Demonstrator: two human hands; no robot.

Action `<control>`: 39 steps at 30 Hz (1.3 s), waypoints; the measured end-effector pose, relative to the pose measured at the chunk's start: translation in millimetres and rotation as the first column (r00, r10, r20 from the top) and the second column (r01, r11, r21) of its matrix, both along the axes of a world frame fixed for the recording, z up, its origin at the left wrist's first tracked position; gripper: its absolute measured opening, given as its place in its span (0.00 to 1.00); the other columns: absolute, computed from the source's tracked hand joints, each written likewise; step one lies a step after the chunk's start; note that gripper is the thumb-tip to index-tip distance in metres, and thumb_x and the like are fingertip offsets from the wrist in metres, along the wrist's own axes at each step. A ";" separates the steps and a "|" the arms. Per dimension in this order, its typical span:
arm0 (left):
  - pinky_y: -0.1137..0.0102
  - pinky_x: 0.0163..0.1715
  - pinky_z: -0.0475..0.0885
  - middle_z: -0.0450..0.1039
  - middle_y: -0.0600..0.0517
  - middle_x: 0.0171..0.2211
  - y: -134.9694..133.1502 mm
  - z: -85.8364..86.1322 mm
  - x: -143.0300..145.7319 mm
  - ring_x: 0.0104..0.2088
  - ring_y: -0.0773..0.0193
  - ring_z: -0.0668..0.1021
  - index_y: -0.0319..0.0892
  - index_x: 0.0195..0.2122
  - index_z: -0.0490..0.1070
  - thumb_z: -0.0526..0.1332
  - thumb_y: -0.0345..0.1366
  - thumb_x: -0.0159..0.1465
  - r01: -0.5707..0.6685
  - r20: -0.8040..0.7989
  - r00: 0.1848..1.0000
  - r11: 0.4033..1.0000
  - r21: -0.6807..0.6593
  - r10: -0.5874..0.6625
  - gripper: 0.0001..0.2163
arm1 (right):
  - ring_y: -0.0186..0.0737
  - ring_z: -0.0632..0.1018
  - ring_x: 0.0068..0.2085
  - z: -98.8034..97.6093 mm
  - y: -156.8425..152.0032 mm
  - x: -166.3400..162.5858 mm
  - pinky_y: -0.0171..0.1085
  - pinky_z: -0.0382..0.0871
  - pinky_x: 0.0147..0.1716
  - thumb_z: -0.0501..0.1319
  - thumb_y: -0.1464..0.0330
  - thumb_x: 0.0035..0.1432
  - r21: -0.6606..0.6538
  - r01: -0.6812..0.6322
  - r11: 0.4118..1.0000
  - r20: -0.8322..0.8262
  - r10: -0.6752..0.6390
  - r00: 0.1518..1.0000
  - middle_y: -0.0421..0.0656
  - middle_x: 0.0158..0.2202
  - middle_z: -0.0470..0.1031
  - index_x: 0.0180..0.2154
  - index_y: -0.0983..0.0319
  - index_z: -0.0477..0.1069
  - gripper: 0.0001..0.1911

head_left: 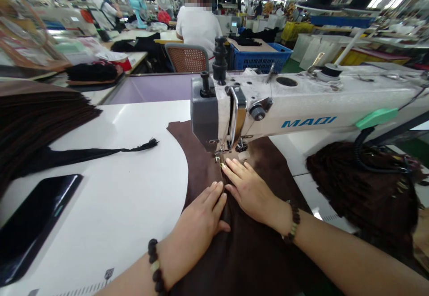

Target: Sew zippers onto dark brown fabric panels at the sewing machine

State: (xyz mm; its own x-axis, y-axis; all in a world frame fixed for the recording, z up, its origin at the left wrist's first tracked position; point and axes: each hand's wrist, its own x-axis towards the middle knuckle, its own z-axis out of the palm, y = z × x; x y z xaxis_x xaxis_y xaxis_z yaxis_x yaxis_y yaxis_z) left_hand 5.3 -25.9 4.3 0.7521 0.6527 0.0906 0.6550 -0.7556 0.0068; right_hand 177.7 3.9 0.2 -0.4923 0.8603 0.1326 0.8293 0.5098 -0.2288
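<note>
A dark brown fabric panel [268, 171] lies on the white table and runs under the head of a white sewing machine [301, 103]. My left hand [201, 217] rests flat on the panel, fingers stretched toward the needle and thumb out to the side. Just right of the seam line, my right hand [250, 188] presses the cloth with its fingertips close in front of the presser foot [217, 157]. Both hands are open and touch the panel from above. The machine head hides the cloth behind the needle.
At left sit a stack of brown fabric pieces [40, 117], a black strip [100, 154] and a dark phone [33, 229]. A bundle of brown pieces [365, 193] is at right. Beyond the machine are a blue crate [261, 59] and a seated person [197, 27] in white.
</note>
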 end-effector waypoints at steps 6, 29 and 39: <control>0.61 0.51 0.66 0.66 0.35 0.51 11.6 5.5 -0.4 0.53 0.49 0.68 0.30 0.46 0.68 0.66 0.44 0.52 0.009 -0.047 0.999 1.000 0.016 -0.008 0.26 | 0.44 0.57 0.59 0.5 9.9 -3.5 0.47 0.55 0.56 0.47 0.69 0.61 0.022 0.009 1.000 0.011 -0.009 1.000 0.51 0.58 0.57 0.57 0.66 0.58 0.22; 0.60 0.48 0.70 0.68 0.36 0.49 10.1 0.4 -9.9 0.50 0.51 0.72 0.30 0.48 0.66 0.61 0.40 0.58 -0.022 0.110 0.994 0.997 0.080 0.014 0.21 | 0.43 0.64 0.55 6.6 22.2 5.6 0.45 0.57 0.55 0.49 0.68 0.61 -0.031 -0.020 0.999 -0.079 0.017 0.997 0.51 0.53 0.63 0.56 0.68 0.57 0.23; 0.56 0.49 0.69 0.67 0.36 0.50 -2.4 -7.7 -8.9 0.52 0.47 0.68 0.33 0.46 0.68 0.63 0.41 0.56 0.043 0.105 0.993 0.994 0.100 -0.054 0.20 | 0.44 0.52 0.61 6.7 15.3 14.1 0.54 0.45 0.58 0.47 0.64 0.62 -0.054 -0.068 0.996 0.078 0.072 0.994 0.49 0.59 0.55 0.59 0.63 0.51 0.25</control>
